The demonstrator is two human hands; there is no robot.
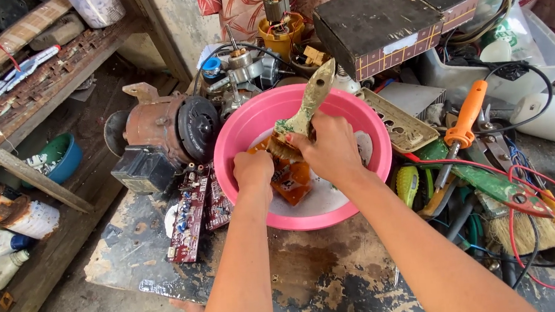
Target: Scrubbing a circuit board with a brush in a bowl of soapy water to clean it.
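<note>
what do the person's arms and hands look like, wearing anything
Both arms are bare as far as the frame shows: no sleeves, gloves, watch or bands visible. The left hand and right hand are bare too, with no rings that can be made out.

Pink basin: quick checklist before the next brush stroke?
1. Right hand has a grip on the paintbrush: ok.
2. Left hand steadies the orange board: ok.
3. Board sits inside the pink basin: ok.
4. Basin fully on the bench: ok.
5. Loose circuit boards outside the basin rim: ok.
6. Liquid level in the basin: cannot tell.
</note>
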